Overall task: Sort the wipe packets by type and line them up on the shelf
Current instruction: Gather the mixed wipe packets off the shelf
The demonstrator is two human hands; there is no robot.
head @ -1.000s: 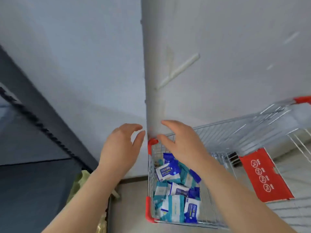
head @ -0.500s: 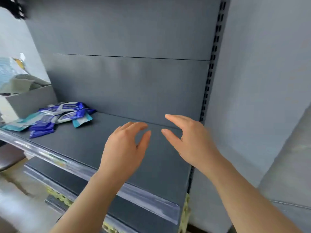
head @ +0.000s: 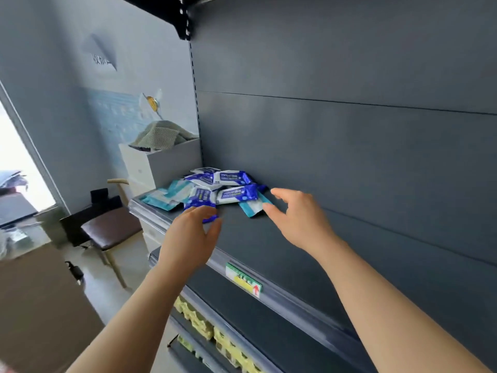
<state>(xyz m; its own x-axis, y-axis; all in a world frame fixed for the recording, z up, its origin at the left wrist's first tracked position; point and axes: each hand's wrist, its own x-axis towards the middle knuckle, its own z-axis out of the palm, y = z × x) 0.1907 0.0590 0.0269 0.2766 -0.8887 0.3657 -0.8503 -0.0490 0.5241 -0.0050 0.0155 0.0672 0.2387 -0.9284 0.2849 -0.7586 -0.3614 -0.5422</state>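
Where the packets lie: wipe packets (head: 215, 189), blue and teal, in a loose heap at the left end of the shelf (head: 269, 251).
Left grip (head: 189, 235): fingers curved over the nearest blue packet (head: 201, 200), its corner showing between fingers and thumb; whether it is pinched, cannot tell.
Right grip (head: 298, 222): spread wide, empty, thumb just beside a teal packet (head: 251, 208).
Beyond the shelf: white box (head: 161, 165), chair (head: 110, 227).

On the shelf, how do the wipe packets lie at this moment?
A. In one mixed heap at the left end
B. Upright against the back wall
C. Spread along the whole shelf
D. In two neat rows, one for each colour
A: the blue and teal packets overlap in one heap at the left end of the shelf, and the rest of it is bare.
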